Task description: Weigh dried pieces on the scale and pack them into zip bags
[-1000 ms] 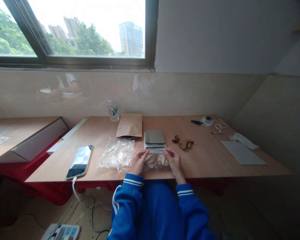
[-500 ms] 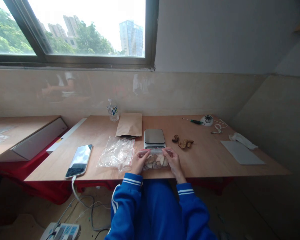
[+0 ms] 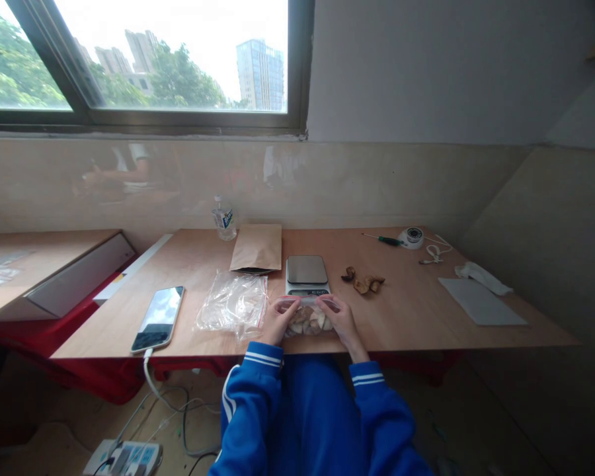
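Observation:
A clear zip bag (image 3: 307, 322) with several pale, brownish dried slices inside lies at the table's front edge. My left hand (image 3: 277, 320) pinches its top strip at the left end. Near the strip's right part, my right hand (image 3: 343, 321) pinches it too, fingers closed. Just behind the bag stands a kitchen scale (image 3: 307, 270) with a bare metal plate. Brown dried pieces (image 3: 365, 282) lie on the table right of the scale. Crumpled clear plastic bags (image 3: 234, 305) are spread to the left of my left hand.
A brown paper bag (image 3: 258, 248) and a plastic bottle (image 3: 224, 219) are at the back. A phone (image 3: 158, 318) with a cable lies left. To the right are a screwdriver (image 3: 389, 242), a dome camera (image 3: 411, 238), a white sheet (image 3: 478, 302) and a white cloth (image 3: 483, 277).
My right hand has shifted slightly left along the bag's top strip. My left hand stays at the left end, and the bag has hardly moved.

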Motion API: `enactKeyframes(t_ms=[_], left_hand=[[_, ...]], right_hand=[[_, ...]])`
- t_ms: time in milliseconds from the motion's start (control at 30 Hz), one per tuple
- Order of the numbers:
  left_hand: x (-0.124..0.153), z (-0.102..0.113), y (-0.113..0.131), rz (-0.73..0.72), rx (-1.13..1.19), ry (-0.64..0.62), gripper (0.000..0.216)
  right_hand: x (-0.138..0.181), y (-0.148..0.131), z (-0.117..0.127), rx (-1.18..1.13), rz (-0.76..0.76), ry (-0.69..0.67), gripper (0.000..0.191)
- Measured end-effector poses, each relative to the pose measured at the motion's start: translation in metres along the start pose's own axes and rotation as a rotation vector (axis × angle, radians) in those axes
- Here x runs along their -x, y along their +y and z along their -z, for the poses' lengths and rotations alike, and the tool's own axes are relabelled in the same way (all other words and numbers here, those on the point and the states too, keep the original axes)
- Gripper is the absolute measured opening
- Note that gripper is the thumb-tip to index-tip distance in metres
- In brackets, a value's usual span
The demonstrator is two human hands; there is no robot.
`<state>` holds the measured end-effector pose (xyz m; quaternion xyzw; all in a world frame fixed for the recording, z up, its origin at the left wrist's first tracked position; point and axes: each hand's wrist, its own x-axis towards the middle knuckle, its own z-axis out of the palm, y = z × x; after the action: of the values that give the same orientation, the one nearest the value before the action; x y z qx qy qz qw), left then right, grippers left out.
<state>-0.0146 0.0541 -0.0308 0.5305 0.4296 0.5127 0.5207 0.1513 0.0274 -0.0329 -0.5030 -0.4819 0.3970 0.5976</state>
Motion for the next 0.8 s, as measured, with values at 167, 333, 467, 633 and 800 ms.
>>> enactKeyframes(t_ms=[167,333,467,633,800], left_hand=[[0.0011,-0.0015,0.0028,-0.006,0.024,0.017,0.032],[0.0016,-0.0004,0.0055,0.023,0.064,0.034,0.035],[0.0018,0.0004,0.0062,0.014,0.01,-0.047,0.032],[0.0024,-0.0017,0.0077,-0.035,-0.015,-0.098,0.031],[0.0021,-0.0023,0.0097,-0.058,-0.033,-0.121,0.03]], right_hand=[[-0.0007,0.0016,-0.001,0.035,0.029,0.045,0.032],[-0.0007,0.0006,-0.0008,0.031,0.019,0.044,0.031],[0.0012,-0.0047,0.0,0.035,0.014,-0.024,0.029],[0.0025,-0.0072,-0.0006,0.061,0.019,-0.072,0.027],[0.003,-0.0035,-0.0022,0.098,0.073,-0.053,0.026]])
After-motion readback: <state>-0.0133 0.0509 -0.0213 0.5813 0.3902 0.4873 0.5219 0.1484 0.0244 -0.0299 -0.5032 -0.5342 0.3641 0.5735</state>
